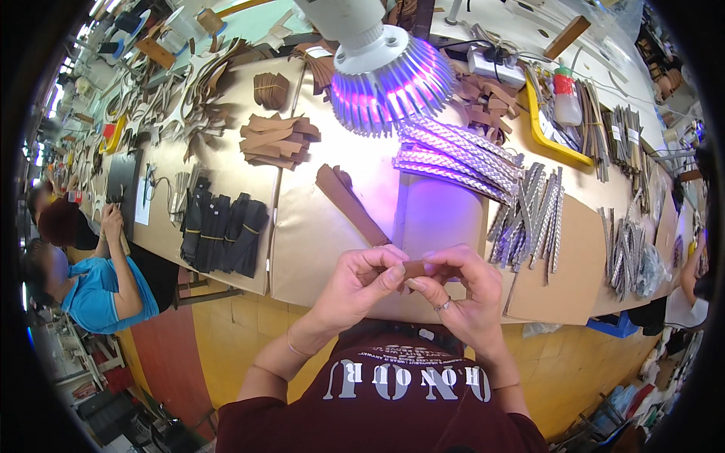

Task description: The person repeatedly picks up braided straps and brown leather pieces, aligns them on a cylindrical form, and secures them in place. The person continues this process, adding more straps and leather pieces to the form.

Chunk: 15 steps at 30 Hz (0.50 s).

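A short brown leather strip [414, 269] is pinched between my two hands at the table's near edge. The fingers of my left hand [353, 285] close on its left end. On its right end, the thumb and fingers of my right hand [470, 291], which wears a ring, are pressed together. Just beyond my left hand, longer brown strips [351, 205] lie slantwise on the table, their near ends partly hidden by my fingers. Over the far side hangs a lamp with a ribbed metal body [393, 83], glowing purple. Beneath it lie silvery braided straps [457, 162].
Bundles of black strips [223, 232] and piled brown strips [278, 141] lie at left. More braided straps [532, 215] rest on the right, near a yellow tray [547, 143] and a white bottle [566, 98]. A person in a blue top [109, 294] works at far left.
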{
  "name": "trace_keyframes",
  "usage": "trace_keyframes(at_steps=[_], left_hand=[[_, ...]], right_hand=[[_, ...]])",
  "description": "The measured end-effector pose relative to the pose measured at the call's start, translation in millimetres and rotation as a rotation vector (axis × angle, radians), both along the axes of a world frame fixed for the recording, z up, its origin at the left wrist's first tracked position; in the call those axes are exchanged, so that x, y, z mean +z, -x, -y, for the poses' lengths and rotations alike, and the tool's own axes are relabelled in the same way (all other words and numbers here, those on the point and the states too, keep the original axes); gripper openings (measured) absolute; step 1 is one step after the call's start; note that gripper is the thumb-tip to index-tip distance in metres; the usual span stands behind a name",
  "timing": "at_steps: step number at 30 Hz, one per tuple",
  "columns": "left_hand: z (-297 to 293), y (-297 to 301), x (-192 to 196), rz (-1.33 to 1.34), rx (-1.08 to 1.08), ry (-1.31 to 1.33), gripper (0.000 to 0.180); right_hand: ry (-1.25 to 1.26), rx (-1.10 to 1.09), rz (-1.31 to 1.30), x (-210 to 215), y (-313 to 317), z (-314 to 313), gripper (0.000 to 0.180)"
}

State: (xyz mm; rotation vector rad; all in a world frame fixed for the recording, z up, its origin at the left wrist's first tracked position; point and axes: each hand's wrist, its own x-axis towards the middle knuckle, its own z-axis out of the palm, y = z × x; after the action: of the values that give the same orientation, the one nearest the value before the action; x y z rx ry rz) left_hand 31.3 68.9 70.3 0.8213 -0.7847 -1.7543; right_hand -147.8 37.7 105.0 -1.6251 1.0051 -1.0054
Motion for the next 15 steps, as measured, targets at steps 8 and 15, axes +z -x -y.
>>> trace_keyframes(at_steps=[8, 15], left_hand=[[7.1, 10.4, 8.0, 0.0, 0.006, -0.021, 0.015], [11.1, 13.5, 15.8, 0.186, 0.104, 0.12, 0.01]], right_hand=[[0.184, -0.04, -0.065, -2.6, 11.1, 4.9, 0.03], [0.208, -0.092, -0.049, -9.8, 12.5, 4.3, 0.031]])
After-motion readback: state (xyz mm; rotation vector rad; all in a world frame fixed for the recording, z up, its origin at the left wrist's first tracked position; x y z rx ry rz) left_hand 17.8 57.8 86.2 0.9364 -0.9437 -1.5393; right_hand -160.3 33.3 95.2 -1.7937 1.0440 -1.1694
